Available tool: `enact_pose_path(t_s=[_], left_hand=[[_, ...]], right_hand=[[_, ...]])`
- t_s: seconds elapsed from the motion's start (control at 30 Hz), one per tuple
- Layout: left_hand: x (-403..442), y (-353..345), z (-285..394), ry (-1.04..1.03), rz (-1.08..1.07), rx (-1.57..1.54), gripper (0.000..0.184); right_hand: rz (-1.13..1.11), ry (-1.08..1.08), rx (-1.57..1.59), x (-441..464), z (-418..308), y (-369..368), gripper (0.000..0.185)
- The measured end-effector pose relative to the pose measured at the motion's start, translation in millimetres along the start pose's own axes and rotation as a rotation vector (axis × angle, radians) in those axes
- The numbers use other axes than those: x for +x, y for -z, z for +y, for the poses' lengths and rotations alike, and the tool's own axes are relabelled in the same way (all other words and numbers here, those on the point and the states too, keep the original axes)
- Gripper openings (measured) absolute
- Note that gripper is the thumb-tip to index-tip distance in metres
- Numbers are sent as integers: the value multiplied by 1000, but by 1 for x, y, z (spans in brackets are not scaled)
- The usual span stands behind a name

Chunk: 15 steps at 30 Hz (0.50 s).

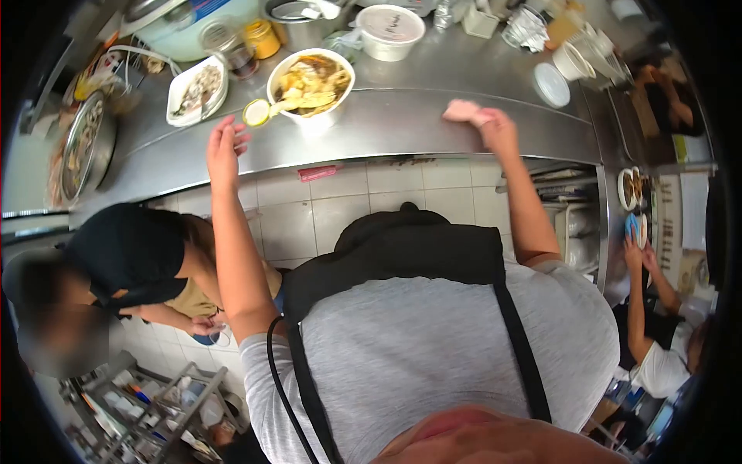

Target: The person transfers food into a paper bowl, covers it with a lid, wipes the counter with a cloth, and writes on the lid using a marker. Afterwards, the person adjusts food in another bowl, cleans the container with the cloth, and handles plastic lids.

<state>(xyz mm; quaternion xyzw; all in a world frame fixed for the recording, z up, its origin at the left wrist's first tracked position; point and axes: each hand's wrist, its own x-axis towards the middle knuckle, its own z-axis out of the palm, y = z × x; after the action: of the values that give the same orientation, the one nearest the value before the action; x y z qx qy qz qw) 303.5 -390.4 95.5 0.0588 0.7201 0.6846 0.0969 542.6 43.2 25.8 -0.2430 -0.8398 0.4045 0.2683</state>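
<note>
My right hand (498, 130) is closed on a pale pink cloth (462, 111) over the steel counter (402, 127). My left hand (226, 147) is raised at the counter's front edge, fingers apart and a little bent, with nothing in it. Just beyond it lies a small yellow-rimmed round lid or cup (256, 113), beside a white bowl (325, 116) of yellow and brown food. A spoon-like handle seems to rest on the bowl's rim. Left of the bowl, a white tray (175, 116) holds greyish chopped food.
A lidded white tub (390, 32), a yellow-capped jar (263, 39) and a large metal bowl (99, 147) stand on the counter. A round lid (551, 85) lies to the right. One person (131, 247) bends close at my left; another (657, 340) works at far right.
</note>
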Motion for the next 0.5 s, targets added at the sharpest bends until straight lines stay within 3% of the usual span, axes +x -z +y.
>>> enact_pose_path(t_s=[0.07, 0.1, 0.23, 0.5], left_hand=[[20, -21, 15, 58, -46, 7, 32], [30, -28, 17, 90, -73, 18, 32], [67, -45, 9, 192, -207, 87, 32], [65, -77, 21, 146, -335, 226, 29]], right_hand=[[85, -148, -362, 20, 34, 53, 30], [10, -409, -325, 23, 39, 72, 36], [31, -398, -838, 5, 58, 68, 37], [-38, 5, -621, -4, 12, -15, 27]])
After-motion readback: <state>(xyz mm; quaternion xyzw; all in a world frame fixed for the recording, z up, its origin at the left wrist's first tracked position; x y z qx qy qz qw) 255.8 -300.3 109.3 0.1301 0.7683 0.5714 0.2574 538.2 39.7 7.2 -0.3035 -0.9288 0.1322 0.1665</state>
